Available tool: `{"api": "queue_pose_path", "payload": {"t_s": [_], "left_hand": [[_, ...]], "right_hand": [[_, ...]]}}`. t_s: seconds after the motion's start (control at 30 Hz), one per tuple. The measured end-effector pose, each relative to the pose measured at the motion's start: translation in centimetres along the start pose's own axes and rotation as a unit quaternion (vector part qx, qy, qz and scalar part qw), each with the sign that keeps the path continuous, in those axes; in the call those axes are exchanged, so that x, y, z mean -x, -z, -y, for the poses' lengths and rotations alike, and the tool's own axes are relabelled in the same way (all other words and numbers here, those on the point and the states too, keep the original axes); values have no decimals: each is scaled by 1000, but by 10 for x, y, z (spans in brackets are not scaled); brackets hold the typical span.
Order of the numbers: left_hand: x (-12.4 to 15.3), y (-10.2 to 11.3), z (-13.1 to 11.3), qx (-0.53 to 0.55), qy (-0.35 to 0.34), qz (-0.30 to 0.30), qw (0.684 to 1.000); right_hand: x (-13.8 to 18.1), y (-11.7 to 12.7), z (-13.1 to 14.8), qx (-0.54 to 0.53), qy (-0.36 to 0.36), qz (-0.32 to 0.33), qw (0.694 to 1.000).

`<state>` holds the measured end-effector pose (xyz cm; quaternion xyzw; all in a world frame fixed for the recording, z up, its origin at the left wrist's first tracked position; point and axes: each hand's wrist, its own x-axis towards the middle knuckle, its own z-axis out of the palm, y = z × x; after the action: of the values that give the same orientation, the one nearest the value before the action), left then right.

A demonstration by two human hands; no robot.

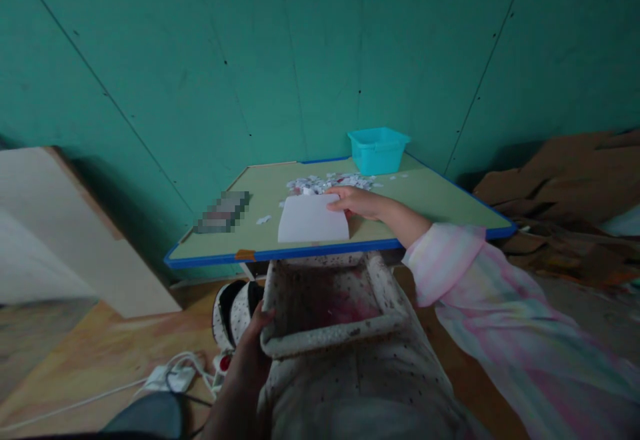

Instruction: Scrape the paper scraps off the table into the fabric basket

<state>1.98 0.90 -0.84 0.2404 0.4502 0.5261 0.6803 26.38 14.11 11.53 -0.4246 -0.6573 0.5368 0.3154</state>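
My right hand (356, 201) rests on the far right edge of a white sheet of paper (311, 220) lying on the green table (435, 197), fingers curled onto the sheet. Just beyond the hand lies a scatter of small white paper scraps (327, 182). My left hand (256, 340) grips the near left corner of a white speckled fabric bin (330, 300), held below the table's blue front edge; its inside looks pinkish.
A turquoise plastic tub (378, 149) stands at the table's far edge by the teal wall. A blurred dark object (223, 212) lies on the table's left. White cables and a power strip (173, 377) are on the floor. Brown cardboard (565, 180) is piled to the right.
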Motion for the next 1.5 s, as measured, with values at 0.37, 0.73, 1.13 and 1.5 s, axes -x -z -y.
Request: {"api": "queue_pose_path", "payload": {"t_s": [0.37, 0.73, 1.13, 1.5], "left_hand": [[12, -5, 2, 13, 26, 7, 1000], [11, -3, 3, 25, 17, 21, 999], [12, -6, 2, 20, 20, 16, 999], [12, -6, 2, 10, 24, 24, 999]], "right_hand": [[-5, 1, -9, -35, 0, 12, 999], [2, -1, -3, -47, 2, 13, 999], [6, -3, 0, -63, -19, -4, 998], [5, 0, -1, -81, 6, 11, 997]]}}
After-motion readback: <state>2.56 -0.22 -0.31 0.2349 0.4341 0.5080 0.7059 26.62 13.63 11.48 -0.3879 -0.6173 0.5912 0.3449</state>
